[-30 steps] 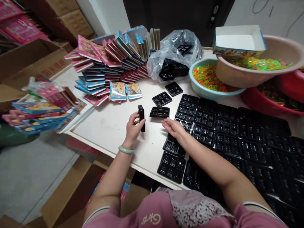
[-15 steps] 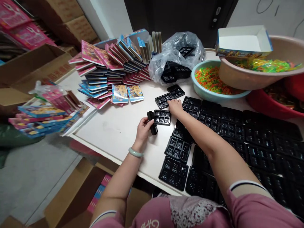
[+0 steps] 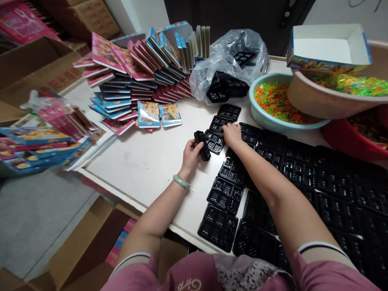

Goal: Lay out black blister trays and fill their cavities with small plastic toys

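Hands | left hand (image 3: 191, 152) gripping tray stack (image 3: 202, 145) | right hand (image 3: 232, 133) flat on black tray (image 3: 218, 122)

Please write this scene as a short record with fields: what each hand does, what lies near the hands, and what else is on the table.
left hand: left hand grips a stack of black trays, held on edge
right hand: right hand lies flat on a black tray on the white table
beside hands: rows of black trays laid flat
far side: clear bag of trays; green basin of coloured pieces; beige basin with a card box on it
left side: piles of pink and blue packets
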{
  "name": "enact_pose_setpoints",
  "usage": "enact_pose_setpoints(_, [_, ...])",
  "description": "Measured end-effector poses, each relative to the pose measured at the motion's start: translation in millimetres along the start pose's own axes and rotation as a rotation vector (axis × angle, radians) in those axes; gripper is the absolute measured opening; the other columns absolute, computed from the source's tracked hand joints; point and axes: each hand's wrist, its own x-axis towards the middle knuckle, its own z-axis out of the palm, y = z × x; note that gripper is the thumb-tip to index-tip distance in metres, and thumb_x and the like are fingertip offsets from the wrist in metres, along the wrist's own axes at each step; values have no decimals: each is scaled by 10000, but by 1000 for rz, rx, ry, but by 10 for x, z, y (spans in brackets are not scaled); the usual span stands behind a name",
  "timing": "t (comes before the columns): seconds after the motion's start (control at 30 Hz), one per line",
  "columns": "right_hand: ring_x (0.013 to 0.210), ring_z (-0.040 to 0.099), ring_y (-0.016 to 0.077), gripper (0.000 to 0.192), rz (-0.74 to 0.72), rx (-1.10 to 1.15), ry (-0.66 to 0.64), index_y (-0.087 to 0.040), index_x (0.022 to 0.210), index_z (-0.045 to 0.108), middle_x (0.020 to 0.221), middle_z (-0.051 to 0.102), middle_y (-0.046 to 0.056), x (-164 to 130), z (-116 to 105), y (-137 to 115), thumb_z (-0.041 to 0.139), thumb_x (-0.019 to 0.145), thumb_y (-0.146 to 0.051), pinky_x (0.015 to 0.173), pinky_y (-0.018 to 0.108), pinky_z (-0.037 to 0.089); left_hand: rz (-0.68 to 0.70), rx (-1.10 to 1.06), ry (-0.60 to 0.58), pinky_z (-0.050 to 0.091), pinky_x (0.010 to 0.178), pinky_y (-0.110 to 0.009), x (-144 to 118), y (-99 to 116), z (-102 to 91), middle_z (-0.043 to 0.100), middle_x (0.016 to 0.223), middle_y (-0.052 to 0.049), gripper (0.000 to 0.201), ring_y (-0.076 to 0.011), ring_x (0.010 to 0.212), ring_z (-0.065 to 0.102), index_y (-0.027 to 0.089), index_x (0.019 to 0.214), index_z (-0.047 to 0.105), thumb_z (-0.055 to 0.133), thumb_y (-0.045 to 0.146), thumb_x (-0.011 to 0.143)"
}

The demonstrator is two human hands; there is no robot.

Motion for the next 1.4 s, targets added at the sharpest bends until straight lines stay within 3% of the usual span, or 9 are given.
enact_pose_setpoints(0.17, [1090, 498, 316, 418, 76, 72, 41, -173, 1213, 641, 1188, 623, 169, -66, -5, 69, 345, 920, -133, 949, 450, 305, 41, 47, -129, 511, 810, -294, 47, -18, 8, 649, 972, -31, 374, -152, 880, 626, 192, 956, 589, 775, 387, 697])
enact_pose_setpoints(0.33, [1169, 482, 314, 342, -5, 201, 81, -164, 1172, 662, 1221, 623, 148, -249, -135, 9, 428, 923, -174, 1021, 462, 282, 134, 10, 8, 503, 782, -264, 150, 93, -152, 644, 961, -13, 383, -132, 857, 616, 200, 941, 596, 798, 367, 661])
enact_pose_setpoints(0.53, [1050, 571, 223, 211, -39, 753, 158, -205, 1005, 695, 1086, 669, 74, -743, -268, -364, 516, 897, -235, 980, 387, 394, 40, -8, -32, 512, 752, -266, 148, 40, -164, 653, 951, -26, 387, -139, 834, 623, 187, 930, 591, 792, 364, 649])
enact_pose_setpoints(0.67, [865, 600, 168, 152, 46, 1183, 160, -229, 904, 692, 945, 671, 26, -1151, -324, -633, 591, 833, -318, 852, 316, 467, 172, 220, -185, 522, 769, -287, -85, 126, -194, 662, 965, -45, 349, -174, 896, 632, 190, 936, 624, 774, 379, 682])
enact_pose_setpoints(0.8, [743, 579, 132, 121, 93, 1416, 184, -230, 793, 686, 827, 651, -12, -1456, -372, -888, 681, 735, -336, 752, 273, 468, 316, 519, -397, 530, 792, -307, -460, 298, -320, 604, 1213, -105, 320, -233, 1108, 594, 204, 994, 667, 754, 338, 716])
enact_pose_setpoints(1.0, [455, 454, 80, 267, 455, 1743, -42, -211, 638, 534, 483, 499, -84, -1697, -225, -1202, 753, 671, -361, 486, 216, 409, 350, 631, -338, 540, 794, -329, -795, 357, -595, 606, 1229, -117, 247, -247, 1131, 593, 197, 935, 678, 740, 313, 726])
enact_pose_setpoints(1.23, [655, 636, 92, 189, 920, 2005, -160, -177, 694, 547, 664, 594, -19, -1914, -264, -1201, 704, 795, -150, 658, 220, 571, 381, 648, -86, 548, 765, -305, -1012, 517, -1139, 596, 1252, -123, 266, -230, 1085, 611, 185, 912, 627, 735, 345, 728])
enact_pose_setpoints(1.3, [671, 642, 111, 145, 886, 1957, -331, -164, 736, 596, 726, 623, 8, -2052, -317, -1199, 739, 762, -167, 636, 240, 575, 410, 698, -119, 548, 807, -338, -1138, 536, -1193, 596, 1251, -127, 254, -241, 1108, 604, 192, 920, 635, 735, 333, 735])
enact_pose_setpoints(1.4, [629, 601, 103, 183, 587, 1819, -408, -167, 787, 665, 764, 645, 5, -2230, -373, -1256, 787, 687, -258, 535, 220, 512, 443, 760, -269, 518, 929, -416, -1311, 498, -1151, 618, 1214, -129, 238, -259, 1131, 595, 204, 917, 662, 752, 317, 728])
